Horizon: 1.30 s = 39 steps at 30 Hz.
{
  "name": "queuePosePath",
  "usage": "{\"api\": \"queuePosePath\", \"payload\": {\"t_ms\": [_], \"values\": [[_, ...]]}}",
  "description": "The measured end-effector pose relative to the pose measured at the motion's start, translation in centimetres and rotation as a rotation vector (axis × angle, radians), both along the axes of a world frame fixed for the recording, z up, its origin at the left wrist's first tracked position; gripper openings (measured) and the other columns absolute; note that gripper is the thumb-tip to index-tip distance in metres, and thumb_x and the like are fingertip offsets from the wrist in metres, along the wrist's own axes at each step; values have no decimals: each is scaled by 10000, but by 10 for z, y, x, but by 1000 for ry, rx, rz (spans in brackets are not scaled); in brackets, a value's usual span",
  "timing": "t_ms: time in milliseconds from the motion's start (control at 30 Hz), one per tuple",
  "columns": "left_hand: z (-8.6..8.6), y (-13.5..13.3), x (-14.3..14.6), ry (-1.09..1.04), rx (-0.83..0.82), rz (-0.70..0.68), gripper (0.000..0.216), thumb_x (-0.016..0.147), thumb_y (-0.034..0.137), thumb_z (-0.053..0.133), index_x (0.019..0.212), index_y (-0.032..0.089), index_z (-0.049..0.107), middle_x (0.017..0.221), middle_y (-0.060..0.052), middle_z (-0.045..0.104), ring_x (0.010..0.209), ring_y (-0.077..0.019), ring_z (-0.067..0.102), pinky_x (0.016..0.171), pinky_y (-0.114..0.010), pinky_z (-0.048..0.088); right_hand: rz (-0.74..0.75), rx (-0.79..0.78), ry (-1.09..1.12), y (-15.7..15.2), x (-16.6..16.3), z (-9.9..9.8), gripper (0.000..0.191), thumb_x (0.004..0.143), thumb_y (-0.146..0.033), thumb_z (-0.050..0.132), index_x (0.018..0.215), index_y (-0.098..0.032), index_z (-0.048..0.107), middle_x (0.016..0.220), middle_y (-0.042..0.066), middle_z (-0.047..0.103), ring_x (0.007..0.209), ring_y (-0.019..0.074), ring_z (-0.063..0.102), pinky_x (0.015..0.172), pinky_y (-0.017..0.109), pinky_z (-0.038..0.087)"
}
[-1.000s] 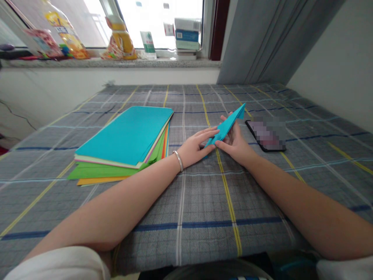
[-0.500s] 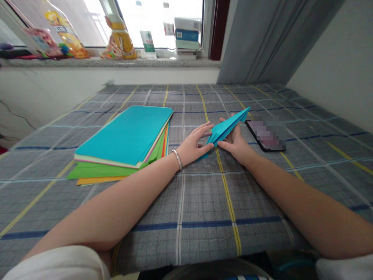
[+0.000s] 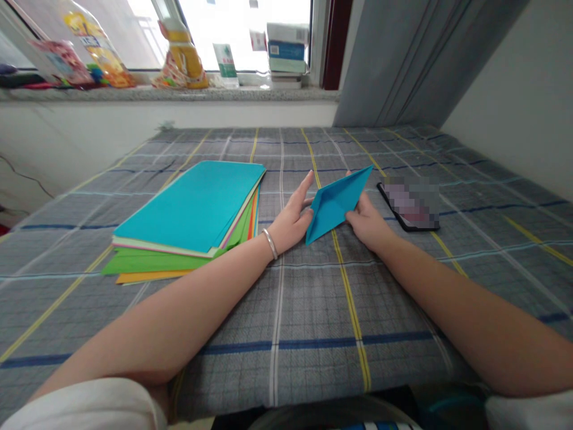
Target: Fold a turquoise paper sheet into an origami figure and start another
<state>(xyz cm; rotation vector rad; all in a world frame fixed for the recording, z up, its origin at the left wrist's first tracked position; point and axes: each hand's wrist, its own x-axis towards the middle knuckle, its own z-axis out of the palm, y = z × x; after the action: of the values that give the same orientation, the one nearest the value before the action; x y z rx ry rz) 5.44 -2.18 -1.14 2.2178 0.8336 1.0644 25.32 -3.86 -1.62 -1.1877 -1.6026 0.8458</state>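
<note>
Grey plaid cloth (image 3: 313, 310) covers the surface beneath a bright window (image 3: 242, 36). Right of its middle, held up at a slant above it, is the folded blue paper (image 3: 338, 206). Half a second ago it was a slim, pointed strip; now it is turned and spread, showing a broad, roughly diamond-shaped face with a shallow hollow. That suggests the fold is being opened or inspected rather than pressed flat.

The right hand (image 3: 369, 224) is clamped on the paper, thumb in front at the lower edge, fingers mostly hidden behind. The left hand (image 3: 290, 224) has its thumb at the left edge and its forefinger raised clear; whether its other fingers grip, I cannot tell.

Counting outward: one folded piece, two hands, one silver bracelet (image 3: 270, 243) on the left wrist. One stack of coloured sheets (image 3: 192, 203) lies to the left, blue on top, too overlapped to number. One phone (image 3: 409, 209) lies just beyond the right hand. Along the sill (image 3: 224, 94) are two bottles (image 3: 183, 57), one pink packet (image 3: 65, 60), one white-and-green tube (image 3: 225, 60) and one pile of boxes (image 3: 286, 51), whose number is unclear.
</note>
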Motion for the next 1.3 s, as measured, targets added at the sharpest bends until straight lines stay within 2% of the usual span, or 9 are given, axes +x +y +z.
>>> {"api": "queuePosePath", "payload": {"t_ms": [167, 267, 400, 633, 800, 933, 1067, 1233, 1300], "values": [[-2, 0, 0, -4, 3, 58, 756, 858, 133, 380, 1559, 267, 129, 1620, -74, 236, 1417, -243, 388, 1034, -381, 495, -87, 104, -207, 2, 6, -6, 628, 773, -148, 447, 1395, -230, 433, 1184, 73, 673, 1106, 253, 609, 951, 439, 502], [0, -2, -1, 35, -47, 133, 796, 810, 108, 405, 1549, 295, 176, 1556, -68, 375, 1066, -210, 656, 808, -331, 578, -89, 137, -321, 0, 10, -4, 590, 810, -164, 434, 1396, -225, 458, 1095, 68, 701, 1003, 262, 647, 895, 446, 520], [2, -2, -2, 102, -69, 253, 683, 833, 128, 415, 1494, 283, 334, 1193, -28, 673, 654, -128, 630, 671, -314, 560, -55, 164, -433, -5, 10, 5, 573, 838, -173, 422, 1408, -205, 472, 1047, 70, 718, 862, 254, 665, 814, 423, 527], [0, 2, -1, 72, -25, 321, 394, 893, 247, 459, 1272, 237, 566, 973, -12, 722, 677, -137, 641, 671, -270, 525, -168, 186, -624, -11, 1, 15, 403, 844, -211, 458, 1214, -180, 613, 1033, 107, 701, 908, 271, 646, 806, 404, 506], [3, -1, -1, 151, 25, 361, 413, 850, 151, 457, 1226, 235, 608, 956, -7, 728, 721, -151, 648, 737, -281, 520, -305, 89, -701, -9, 5, 16, 293, 877, -343, 514, 1102, -210, 646, 944, 93, 703, 817, 263, 632, 676, 370, 470], [5, 0, -3, 210, 49, 388, 467, 822, 92, 448, 1232, 234, 622, 1018, -13, 727, 838, -167, 668, 808, -283, 515, -308, 22, -842, -12, 9, 21, 278, 893, -387, 512, 1055, -253, 695, 823, 50, 713, 732, 238, 621, 578, 318, 360], [7, 1, -6, 366, 54, 421, 422, 890, 172, 450, 1269, 233, 625, 882, -32, 734, 771, -192, 673, 728, -292, 505, -253, 72, -966, -13, 11, 24, 300, 933, -363, 454, 1031, -258, 717, 873, 57, 728, 777, 239, 630, 581, 314, 316], [14, -3, -7, 578, 144, 489, 367, 981, 348, 400, 1206, 272, 679, 960, -63, 750, 837, -251, 695, 704, -327, 487, -224, 187, -946, -10, 13, 22, 355, 974, -373, 404, 865, -198, 693, 977, 84, 685, 886, 225, 613, 629, 307, 352], [15, -4, -7, 633, 154, 523, 367, 979, 355, 403, 1203, 280, 685, 964, -67, 751, 829, -252, 695, 693, -325, 479, -270, 223, -902, -9, 13, 21, 279, 955, -346, 448, 913, -195, 679, 959, 79, 665, 882, 218, 600, 636, 303, 356]]}}
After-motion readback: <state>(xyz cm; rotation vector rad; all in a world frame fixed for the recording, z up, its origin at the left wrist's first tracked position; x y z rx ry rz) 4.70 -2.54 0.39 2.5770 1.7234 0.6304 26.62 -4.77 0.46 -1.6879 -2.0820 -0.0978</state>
